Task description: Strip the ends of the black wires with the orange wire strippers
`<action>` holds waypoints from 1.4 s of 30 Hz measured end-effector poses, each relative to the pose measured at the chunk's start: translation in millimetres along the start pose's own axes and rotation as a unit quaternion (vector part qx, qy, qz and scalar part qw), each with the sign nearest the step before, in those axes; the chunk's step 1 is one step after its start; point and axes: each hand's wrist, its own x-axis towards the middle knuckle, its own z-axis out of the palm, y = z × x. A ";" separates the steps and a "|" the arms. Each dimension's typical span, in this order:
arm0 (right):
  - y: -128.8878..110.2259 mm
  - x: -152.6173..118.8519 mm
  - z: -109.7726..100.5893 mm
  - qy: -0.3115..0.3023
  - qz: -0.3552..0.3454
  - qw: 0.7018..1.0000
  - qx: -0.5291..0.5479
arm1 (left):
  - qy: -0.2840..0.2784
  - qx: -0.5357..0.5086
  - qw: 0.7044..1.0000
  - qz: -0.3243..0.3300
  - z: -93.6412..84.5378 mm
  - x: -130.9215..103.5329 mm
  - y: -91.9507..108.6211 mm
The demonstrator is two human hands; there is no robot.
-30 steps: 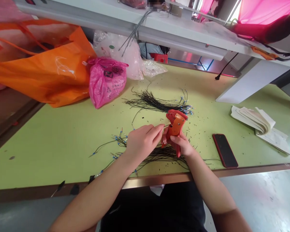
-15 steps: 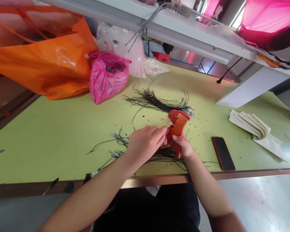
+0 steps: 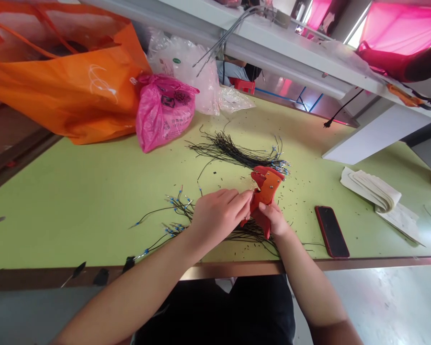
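My right hand [image 3: 275,218] is wrapped round the handles of a red and orange wire tool [image 3: 267,187], its jaws pointing up and left. At the tool's left side my left hand [image 3: 222,211] is closed in a pinch; what its fingertips hold is too small to make out. Under and beside both hands lies a bundle of black wires [image 3: 249,232], with blue-collared ends [image 3: 174,230] showing at its left. Beyond the tool rests a second bundle of black wires [image 3: 233,151], its blue ends toward the right.
A red-edged phone [image 3: 332,231] and folded paper [image 3: 375,189] lie at the right. Orange [image 3: 68,96], pink [image 3: 167,112] and clear bags [image 3: 201,81] stand at the back left. Small black scraps dot the green table [image 3: 75,206]. A shelf [image 3: 290,48] crosses above; a person sits behind.
The view has shifted slightly. Both hands keep nearly the same place at the tool, and its head looks slightly more tilted.
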 end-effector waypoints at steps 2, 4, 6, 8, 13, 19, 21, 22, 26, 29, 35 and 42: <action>-0.6 0.6 0.4 -0.014 0.001 1.000 0.009 | 0.003 -0.003 1.000 0.001 -0.7 0.2 0.4; 0.3 0.9 0.1 -0.026 -0.006 0.999 0.027 | 0.005 -0.006 1.000 0.002 -1.3 0.3 0.5; 1.5 0.6 -0.5 -0.034 -0.018 0.998 0.041 | 0.007 -0.009 1.000 0.002 -1.7 0.4 0.7; 2.1 0.1 -0.9 -0.036 -0.023 0.998 0.040 | 0.011 -0.011 1.000 0.004 -2.3 0.8 1.1; 1.7 -0.8 -1.6 -0.024 -0.018 1.000 0.007 | 0.008 -0.015 1.000 0.004 -2.8 1.2 2.8; 6.3 -0.5 -4.7 -0.018 -0.015 1.000 0.015 | 0.004 -0.020 1.000 0.006 -1.9 0.4 3.8; 7.4 -1.2 -5.7 -0.011 -0.009 1.000 0.012 | 0.008 -0.023 1.000 0.011 -1.7 0.3 4.0; 7.5 -1.6 -6.1 -0.009 -0.005 1.000 0.007 | 0.009 -0.025 1.000 0.011 -1.6 0.2 4.0; 5.9 -2.7 -7.4 -0.019 -0.006 1.000 -0.020 | 0.012 -0.028 1.000 0.009 -1.5 -0.3 3.8; 4.5 -2.4 -8.4 -0.041 -0.024 0.998 -0.035 | 0.014 -0.030 0.999 0.011 -2.5 0.2 4.1; 8.7 -2.5 -11.2 -0.031 -0.031 0.998 -0.048 | 0.010 -0.031 0.999 0.012 -4.7 1.7 5.9; 10.9 -2.7 -11.7 -0.029 -0.030 0.999 -0.019 | 0.019 -0.033 0.999 0.011 -4.0 1.5 6.6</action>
